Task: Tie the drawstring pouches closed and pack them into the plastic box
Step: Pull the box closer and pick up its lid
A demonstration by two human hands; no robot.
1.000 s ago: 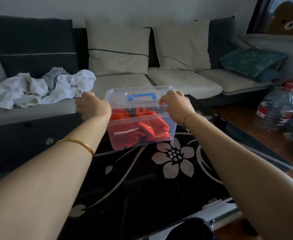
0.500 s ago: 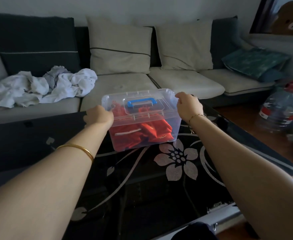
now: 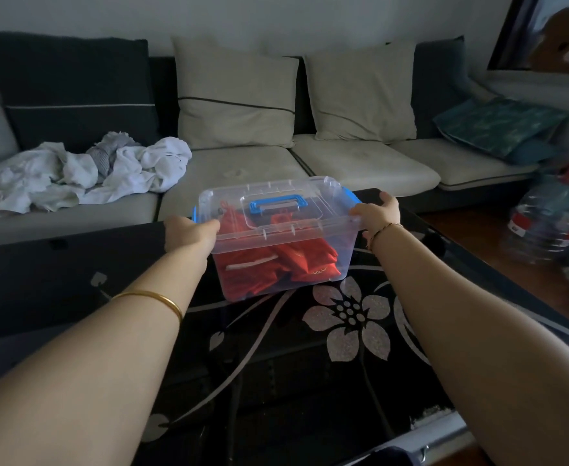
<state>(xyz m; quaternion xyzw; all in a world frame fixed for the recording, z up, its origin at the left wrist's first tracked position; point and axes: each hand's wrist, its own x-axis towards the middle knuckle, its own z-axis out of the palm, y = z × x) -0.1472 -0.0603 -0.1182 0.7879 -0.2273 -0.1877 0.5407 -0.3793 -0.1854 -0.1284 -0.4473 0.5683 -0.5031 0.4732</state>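
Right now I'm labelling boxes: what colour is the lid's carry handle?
Blue handle, clearest in the head view.

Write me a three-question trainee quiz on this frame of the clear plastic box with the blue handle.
1. Where are the red fabric pouches? A, on the grey sofa; B, inside the clear plastic box with the blue handle; C, on the black floral table beside it.
2. True or false: the box's clear lid is on.
3. Fill in: the left hand and right hand grip the box at its two ___.
Key: 1 B; 2 true; 3 ends.
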